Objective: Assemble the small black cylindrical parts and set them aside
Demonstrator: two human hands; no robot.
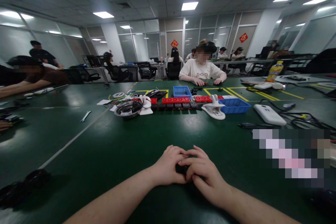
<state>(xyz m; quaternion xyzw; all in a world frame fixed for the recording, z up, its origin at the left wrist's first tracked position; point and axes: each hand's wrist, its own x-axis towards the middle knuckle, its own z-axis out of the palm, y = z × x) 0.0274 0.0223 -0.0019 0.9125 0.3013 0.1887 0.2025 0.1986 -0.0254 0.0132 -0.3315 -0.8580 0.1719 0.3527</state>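
My left hand (170,166) and my right hand (206,173) meet low in the middle of the head view, over the green table (126,154). Between them is a small black object (181,168), mostly covered by the fingers, too hidden to name. The left fingers curl around its far side, and the thumb lies along its near side. From the right, the other hand's bent fingers press on it and touch the left hand.
Across the table stand a metal bowl (127,109) of cables, red and black socket strips (175,105), a white clamp (214,107) and blue trays (233,105). A wrench (85,116) lies left; a white device (269,114) and cables lie right. A person (201,64) sits opposite.
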